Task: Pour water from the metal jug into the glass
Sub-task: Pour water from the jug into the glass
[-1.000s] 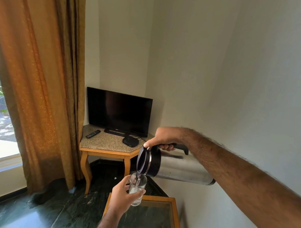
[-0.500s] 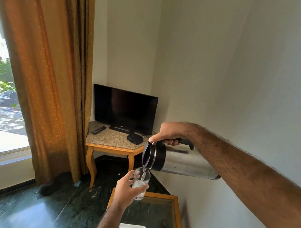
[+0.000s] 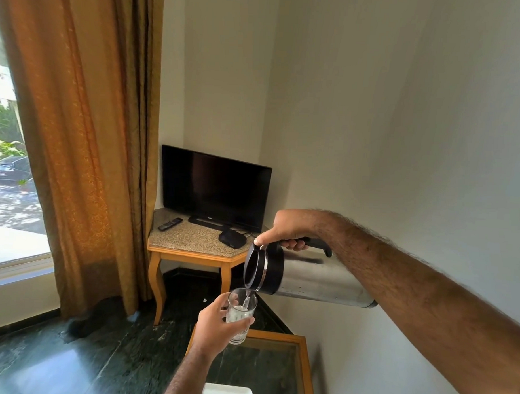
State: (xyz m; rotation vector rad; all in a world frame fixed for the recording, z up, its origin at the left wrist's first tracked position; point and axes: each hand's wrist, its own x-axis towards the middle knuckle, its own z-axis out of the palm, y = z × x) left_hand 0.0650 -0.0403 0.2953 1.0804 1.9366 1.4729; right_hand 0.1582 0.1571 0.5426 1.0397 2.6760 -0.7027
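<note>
My right hand (image 3: 290, 227) grips the black handle of the metal jug (image 3: 315, 277), thumb pressed on the black lid. The jug lies tipped almost flat, its spout pointing left and down. A thin stream of water runs from the spout into the clear glass (image 3: 239, 315). My left hand (image 3: 216, 325) holds that glass upright just under the spout, above the near corner of a glass-topped table. The glass is partly filled with water.
A wood-framed glass-topped table (image 3: 301, 363) lies below my hands, with a white object (image 3: 227, 393) at its near edge. Behind stands a corner table (image 3: 189, 243) carrying a TV (image 3: 215, 188), a remote (image 3: 170, 224) and a black box (image 3: 232, 239). Orange curtain (image 3: 86, 146) at left, wall at right.
The view has shifted slightly, so the scene sits a little further right and lower. Jug and glass keep the same pose, water still flowing, and the level in the glass looks slightly higher.
</note>
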